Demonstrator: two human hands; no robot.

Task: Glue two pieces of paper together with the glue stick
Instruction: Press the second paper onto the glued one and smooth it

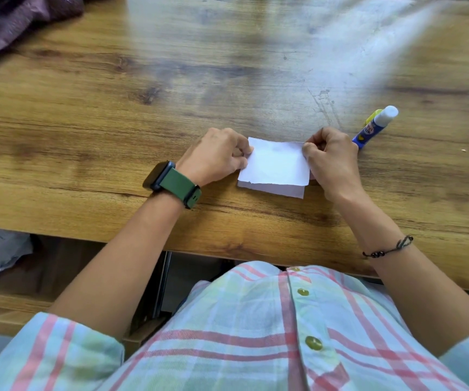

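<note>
Head camera looked down on a wooden tabletop (115, 114) where two white pieces of paper lay stacked near the front edge, at about the centre of the view. The upper paper (277, 162) had a ragged lower edge and sat slightly offset, so that a strip of the lower paper (272, 189) showed beneath it at 6 o'clock. The left hand (216, 156) came in from 8 o'clock and pinched the left edge of the upper paper, its grip clamped on that edge with fingers curled under and thumb on top. The right hand (330, 159) came in from 4 o'clock and pinched the upper paper's top right corner, its grip likewise closed on the sheet between thumb and curled fingers. The glue stick (374, 128) lay on its side on the tabletop just beside the right hand, at 2 o'clock from the papers, its white end pointing away from the person and its blue body toward the hand; a small yellow-green piece (373, 115), perhaps its cap, lay touching or just behind it. A green-strapped watch (172, 183) sat on the left wrist, and a dark cord bracelet (388, 247) on the right forearm. Crumpled purple cloth (16, 18) lay at the far corner, at 10 o'clock.
</note>
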